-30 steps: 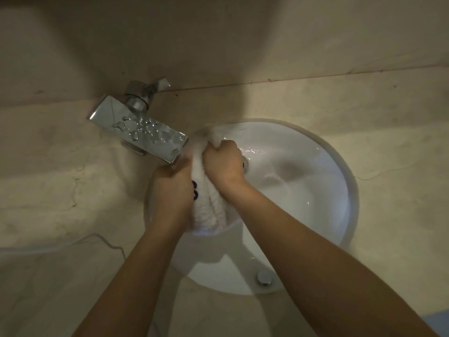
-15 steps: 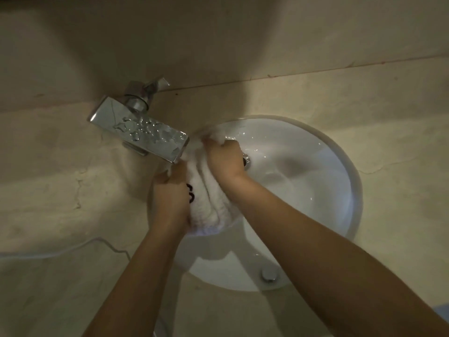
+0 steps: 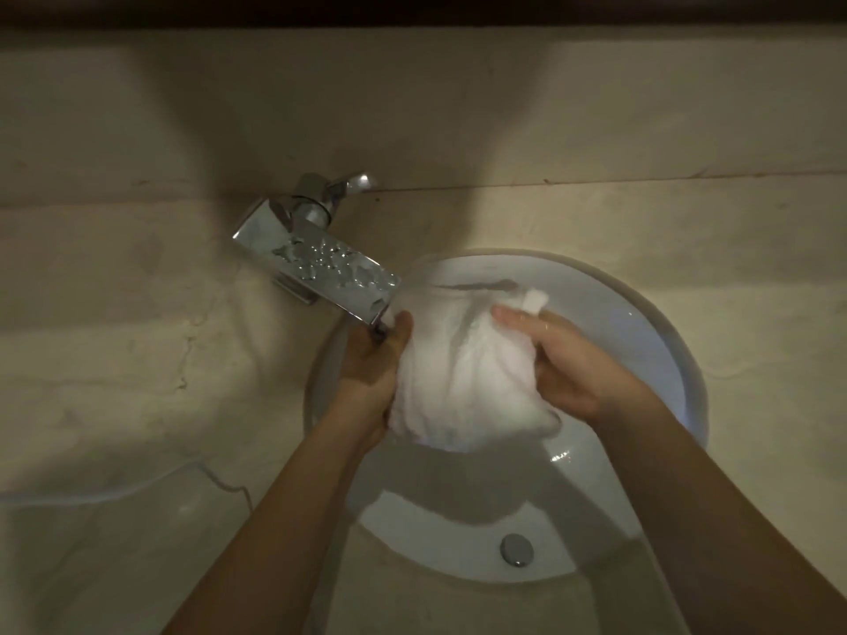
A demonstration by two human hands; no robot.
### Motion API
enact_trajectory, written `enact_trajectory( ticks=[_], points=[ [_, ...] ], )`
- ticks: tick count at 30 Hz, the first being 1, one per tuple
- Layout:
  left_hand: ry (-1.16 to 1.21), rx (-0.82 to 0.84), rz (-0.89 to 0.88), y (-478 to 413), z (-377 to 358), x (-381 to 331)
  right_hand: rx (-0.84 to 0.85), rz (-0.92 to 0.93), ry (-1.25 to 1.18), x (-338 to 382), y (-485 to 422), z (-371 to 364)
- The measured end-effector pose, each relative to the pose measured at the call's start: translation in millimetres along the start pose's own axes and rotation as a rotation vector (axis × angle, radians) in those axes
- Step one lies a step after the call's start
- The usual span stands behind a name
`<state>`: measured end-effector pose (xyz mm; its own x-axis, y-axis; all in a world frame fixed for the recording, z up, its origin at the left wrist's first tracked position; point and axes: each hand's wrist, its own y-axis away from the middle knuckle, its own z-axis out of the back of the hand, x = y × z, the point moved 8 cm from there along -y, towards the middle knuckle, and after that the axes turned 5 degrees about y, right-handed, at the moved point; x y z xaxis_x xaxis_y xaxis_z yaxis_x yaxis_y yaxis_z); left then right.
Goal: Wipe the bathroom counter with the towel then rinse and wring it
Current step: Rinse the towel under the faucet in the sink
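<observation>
A white towel [image 3: 463,373] hangs bunched and spread between both hands over the white round sink [image 3: 651,323]. My left hand [image 3: 373,364] grips its left side, just under the spout of the chrome faucet [image 3: 321,268]. My right hand [image 3: 563,359] grips its right side, with a towel corner sticking up above the fingers. Beige stone counter [image 3: 114,359] surrounds the basin.
The faucet's handle [image 3: 353,183] sits by the back wall, and water drops cover the spout. An overflow hole [image 3: 517,549] shows on the near basin wall. A thin water line runs across the counter at the lower left [image 3: 137,490].
The towel was squeezed into a tight roll between my close-set hands; now my hands have moved apart and the towel is spread wider. My right hand shifted right.
</observation>
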<state>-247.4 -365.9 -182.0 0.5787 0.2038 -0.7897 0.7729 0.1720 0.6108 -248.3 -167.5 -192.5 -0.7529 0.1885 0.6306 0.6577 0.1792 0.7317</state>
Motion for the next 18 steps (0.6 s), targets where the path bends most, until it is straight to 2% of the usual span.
enact_trajectory(
  ticks=[3, 6, 10, 11, 13, 16, 18],
  points=[
    [-0.141, -0.053, -0.052, 0, 4, -15, -0.005, -0.015, 0.146, -14, 17, 5],
    [-0.298, -0.046, -0.052, -5, 10, -14, -0.039, 0.042, 0.121, -15, 16, -3],
    [0.065, 0.116, -0.017, -6, 8, -3, -0.217, 0.164, 0.059, -4, 9, -8],
    [0.107, 0.172, -0.011, -5, 7, 1, -0.244, 0.191, 0.052, -2, 7, -9],
    [0.027, 0.234, -0.009, 0, 5, 6, -0.275, 0.227, 0.013, 2, 4, -12],
    [-0.176, 0.117, -0.114, 2, 5, -5, -0.320, 0.222, -0.021, -4, 9, -15],
    [-0.206, 0.031, -0.131, 3, 0, -12, -0.354, 0.221, -0.039, -11, 17, -21]
  ],
)
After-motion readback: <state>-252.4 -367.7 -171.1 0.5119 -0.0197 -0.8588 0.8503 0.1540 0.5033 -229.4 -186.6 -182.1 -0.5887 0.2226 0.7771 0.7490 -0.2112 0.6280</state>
